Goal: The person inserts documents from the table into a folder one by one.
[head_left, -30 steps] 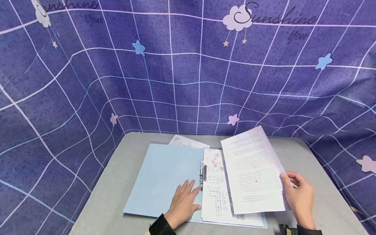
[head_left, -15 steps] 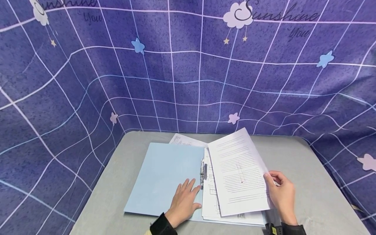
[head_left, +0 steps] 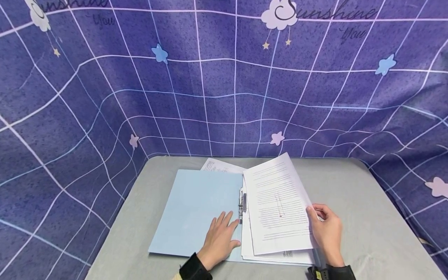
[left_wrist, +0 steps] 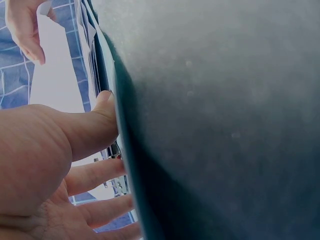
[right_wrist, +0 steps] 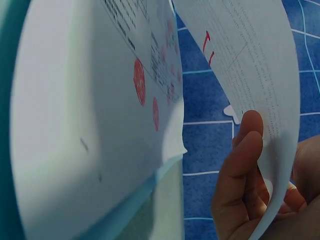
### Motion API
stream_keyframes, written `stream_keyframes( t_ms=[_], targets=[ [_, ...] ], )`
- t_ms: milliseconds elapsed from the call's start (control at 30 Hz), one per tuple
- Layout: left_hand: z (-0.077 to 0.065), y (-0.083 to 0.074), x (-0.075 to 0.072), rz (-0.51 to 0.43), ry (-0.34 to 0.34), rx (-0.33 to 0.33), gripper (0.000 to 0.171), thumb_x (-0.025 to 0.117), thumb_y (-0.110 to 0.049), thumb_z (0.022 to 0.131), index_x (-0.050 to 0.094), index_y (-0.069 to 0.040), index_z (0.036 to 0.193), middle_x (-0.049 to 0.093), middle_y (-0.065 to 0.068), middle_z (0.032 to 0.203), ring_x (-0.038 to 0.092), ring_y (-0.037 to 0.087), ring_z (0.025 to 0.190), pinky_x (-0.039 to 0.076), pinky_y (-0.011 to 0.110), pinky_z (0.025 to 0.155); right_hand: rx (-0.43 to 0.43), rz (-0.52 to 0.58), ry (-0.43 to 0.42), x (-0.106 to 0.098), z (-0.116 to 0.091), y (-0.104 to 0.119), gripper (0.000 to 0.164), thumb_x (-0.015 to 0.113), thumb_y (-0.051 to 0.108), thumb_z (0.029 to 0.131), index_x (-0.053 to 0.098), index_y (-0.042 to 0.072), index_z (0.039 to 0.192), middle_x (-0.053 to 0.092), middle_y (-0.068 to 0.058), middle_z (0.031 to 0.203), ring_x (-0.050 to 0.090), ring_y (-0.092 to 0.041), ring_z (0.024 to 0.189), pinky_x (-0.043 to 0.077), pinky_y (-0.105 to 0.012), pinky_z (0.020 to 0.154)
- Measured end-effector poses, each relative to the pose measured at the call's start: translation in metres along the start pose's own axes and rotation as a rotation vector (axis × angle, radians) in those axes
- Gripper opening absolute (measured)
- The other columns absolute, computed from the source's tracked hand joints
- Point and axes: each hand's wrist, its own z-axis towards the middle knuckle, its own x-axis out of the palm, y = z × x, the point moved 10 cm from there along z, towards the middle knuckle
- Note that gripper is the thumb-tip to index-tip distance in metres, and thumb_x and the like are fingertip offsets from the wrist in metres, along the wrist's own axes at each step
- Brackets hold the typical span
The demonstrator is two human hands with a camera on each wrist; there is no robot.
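A light blue folder lies spread on the table, with a metal clip along its middle. Printed papers are stacked on its right half. Above that stack my right hand pinches the right edge of a printed sheet, tilted and covering most of the stack. In the right wrist view the sheet bends between thumb and fingers, apart from the pages with red round marks. My left hand rests spread on the folder's left half, fingertips near the clip's lower end.
Another printed paper sticks out from behind the folder's top edge. The grey table extends on both sides. A purple curtain with stars and a grid hangs behind and at the sides.
My right hand has moved left with the sheet, which now reaches close to the clip and covers more of the stack. The left hand has stayed in place on the folder.
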Motion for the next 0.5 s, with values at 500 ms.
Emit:
stream_keyframes(
  t_ms=[500],
  targets=[
    [0.001, -0.001, 0.000, -0.009, 0.004, -0.011, 0.065, 0.082, -0.039, 0.085, 0.065, -0.005, 0.137, 0.048, 0.022, 0.153, 0.040, 0.045, 0.143, 0.034, 0.067, 0.111, 0.046, 0.010, 0.004, 0.012, -0.013, -0.004, 0.018, 0.073, 0.015, 0.096, 0.073, 0.001, 0.107, 0.075, -0.020, 0.095, 0.070, -0.037, 0.095, 0.035, -0.016, 0.070]
  ],
)
